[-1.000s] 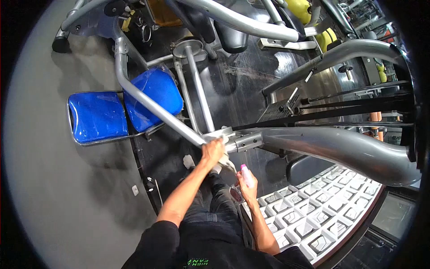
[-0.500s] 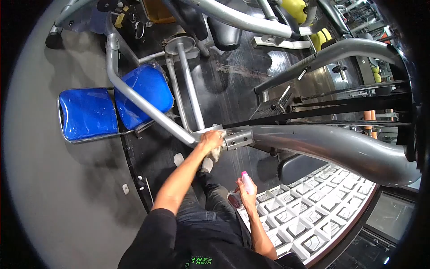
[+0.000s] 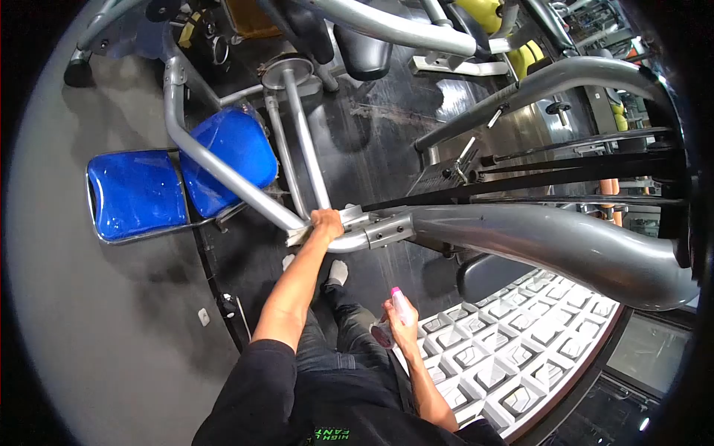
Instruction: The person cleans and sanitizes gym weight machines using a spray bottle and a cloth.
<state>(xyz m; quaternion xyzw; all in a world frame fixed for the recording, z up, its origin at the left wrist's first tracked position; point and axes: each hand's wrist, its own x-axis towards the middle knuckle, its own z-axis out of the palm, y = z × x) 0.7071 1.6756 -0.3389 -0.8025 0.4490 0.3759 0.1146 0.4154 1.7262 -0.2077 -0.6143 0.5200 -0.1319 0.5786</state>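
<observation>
The thick grey machine arm (image 3: 550, 245) sweeps away to the right of both hands and ends in a bolted clamp (image 3: 388, 230) just right of the left hand (image 3: 325, 221). From that clamp a slimmer silver tube (image 3: 223, 175) runs up and left, past the two shiny blue seat pads (image 3: 137, 193) that sit well left of the hands. The left hand is closed over the tube with a pale cloth (image 3: 297, 236) pressed under it – crumpled, its loose end poking out on the hand's left side. Below and to the right, apart from the machine, the right hand (image 3: 398, 327) is wrapped round a small spray bottle (image 3: 399, 303) with a pink top, held upright.

Half a second ago the left hand lay against the clamp with the cloth hanging beneath it – now both have slid left along the tube. The bottle hand has hardly shifted.
</observation>
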